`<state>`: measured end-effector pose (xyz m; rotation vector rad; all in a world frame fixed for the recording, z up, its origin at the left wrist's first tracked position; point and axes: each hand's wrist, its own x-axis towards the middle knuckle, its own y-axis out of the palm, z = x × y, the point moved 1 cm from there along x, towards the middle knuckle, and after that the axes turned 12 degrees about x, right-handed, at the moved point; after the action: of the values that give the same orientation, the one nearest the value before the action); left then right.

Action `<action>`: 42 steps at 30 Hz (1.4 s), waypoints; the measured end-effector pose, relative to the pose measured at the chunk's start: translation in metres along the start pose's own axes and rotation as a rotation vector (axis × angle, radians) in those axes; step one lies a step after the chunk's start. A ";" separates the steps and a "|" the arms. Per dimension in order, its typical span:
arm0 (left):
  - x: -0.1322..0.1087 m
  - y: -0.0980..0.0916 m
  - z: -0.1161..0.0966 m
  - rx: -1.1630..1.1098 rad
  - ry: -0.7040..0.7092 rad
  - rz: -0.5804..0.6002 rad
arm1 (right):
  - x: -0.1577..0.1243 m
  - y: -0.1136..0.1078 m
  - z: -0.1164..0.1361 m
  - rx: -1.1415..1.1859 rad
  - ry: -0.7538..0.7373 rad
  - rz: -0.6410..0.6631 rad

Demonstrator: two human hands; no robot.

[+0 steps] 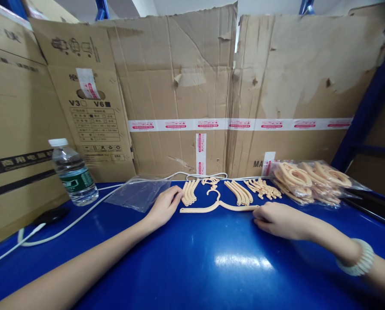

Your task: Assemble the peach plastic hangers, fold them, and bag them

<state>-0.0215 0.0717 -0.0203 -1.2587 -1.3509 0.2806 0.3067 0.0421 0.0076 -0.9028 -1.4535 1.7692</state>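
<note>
A small peach-coloured plastic hanger lies flat on the blue table, its hook pointing away from me. My left hand rests at its left end, fingers curled and touching the tip and a pile of curved peach pieces. My right hand lies at the hanger's right end, fingers bent inward against the tip. Behind the hanger lie more curved arm pieces, small hooks and several forked pieces.
A clear bag of peach hanger parts sits at the right. An empty clear plastic bag, a water bottle, a white cable and a black disc lie at the left. Cardboard sheets wall the back.
</note>
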 end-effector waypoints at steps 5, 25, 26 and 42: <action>-0.001 0.005 0.006 -0.003 0.045 0.023 | 0.001 0.002 -0.002 0.009 -0.005 -0.005; -0.005 0.010 0.007 0.044 0.145 0.064 | 0.075 -0.021 -0.004 0.230 -0.144 -0.372; -0.005 0.010 0.007 0.048 0.144 0.065 | 0.085 -0.023 -0.005 0.213 -0.134 -0.373; -0.008 0.009 0.006 0.100 0.126 0.092 | 0.165 -0.032 0.003 0.000 -0.265 -0.144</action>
<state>-0.0244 0.0725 -0.0337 -1.2362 -1.1601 0.3241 0.2177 0.1838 0.0234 -0.5624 -1.6392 1.8310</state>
